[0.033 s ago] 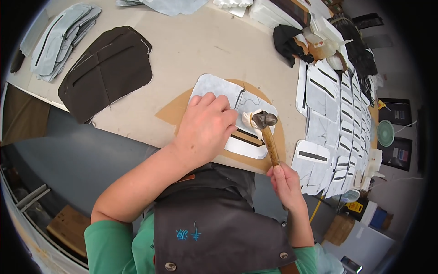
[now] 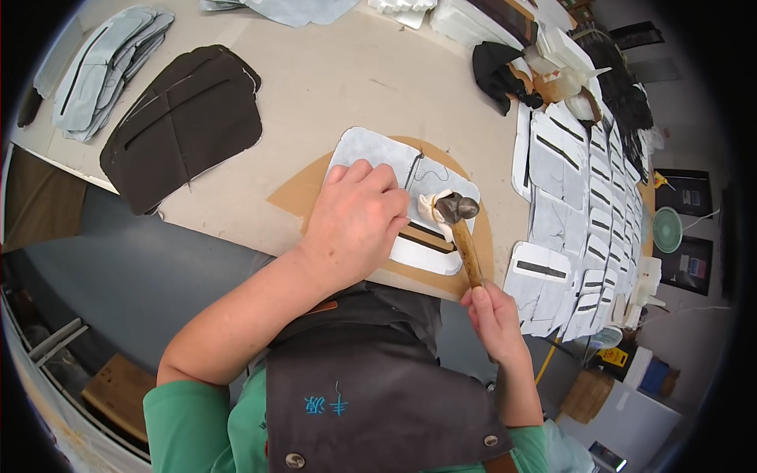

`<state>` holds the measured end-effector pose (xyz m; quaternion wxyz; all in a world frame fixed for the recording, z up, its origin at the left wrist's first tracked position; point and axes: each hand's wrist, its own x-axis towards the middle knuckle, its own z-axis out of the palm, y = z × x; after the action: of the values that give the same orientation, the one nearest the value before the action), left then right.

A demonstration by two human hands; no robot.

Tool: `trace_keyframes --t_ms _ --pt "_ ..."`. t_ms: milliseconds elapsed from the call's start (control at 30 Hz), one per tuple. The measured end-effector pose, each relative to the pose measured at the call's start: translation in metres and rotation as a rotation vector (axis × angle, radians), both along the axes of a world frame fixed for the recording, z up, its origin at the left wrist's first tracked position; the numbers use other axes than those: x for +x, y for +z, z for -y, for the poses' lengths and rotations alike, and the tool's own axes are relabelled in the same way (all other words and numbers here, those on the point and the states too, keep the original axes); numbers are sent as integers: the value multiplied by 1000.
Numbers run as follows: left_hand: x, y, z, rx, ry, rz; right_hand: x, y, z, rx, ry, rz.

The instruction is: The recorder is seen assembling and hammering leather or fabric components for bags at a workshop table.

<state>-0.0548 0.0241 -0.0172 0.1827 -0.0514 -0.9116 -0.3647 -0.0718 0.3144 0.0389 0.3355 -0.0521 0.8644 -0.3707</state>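
Note:
Held by the wooden handle in my right hand [image 2: 492, 314] is a hammer [image 2: 468, 251]. White cloth is wrapped over one end of its head. The head hovers over or rests on a light grey, round-cornered panel [image 2: 364, 151]; which of these I cannot tell. Bent and drawn together, the fingers of my left hand [image 2: 359, 217] press on the panel's left part, their tips hidden. Beside those fingers runs a slot edged with black strips. A dark thread trails across the far part of the panel. Beneath it lies a tan board [image 2: 295, 191].
On the table [image 2: 331, 87], a dark brown fabric piece [image 2: 197, 110] lies left, near a stack of grey panels [image 2: 110, 67]. Rows of slotted white panels [image 2: 544, 229] cover the right side. A black cloth [image 2: 493, 71] and a translucent bottle [image 2: 561, 85] sit at the far right.

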Motion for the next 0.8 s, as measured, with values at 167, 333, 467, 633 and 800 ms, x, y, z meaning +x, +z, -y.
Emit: trace_keyframes --t_ms 167,333,467,633,800 --pt "-3 1 -3 41 45 32 0 7 9 80 175 -181" --pt "-3 3 -7 0 73 51 -1 10 10 85 201 -187" --pt "0 -1 -4 -6 62 44 -2 8 8 90 203 -171" --pt "10 -1 10 97 23 14 7 23 8 -51 95 -147" --pt "29 7 33 34 86 0 17 30 -1 -256 129 -290"
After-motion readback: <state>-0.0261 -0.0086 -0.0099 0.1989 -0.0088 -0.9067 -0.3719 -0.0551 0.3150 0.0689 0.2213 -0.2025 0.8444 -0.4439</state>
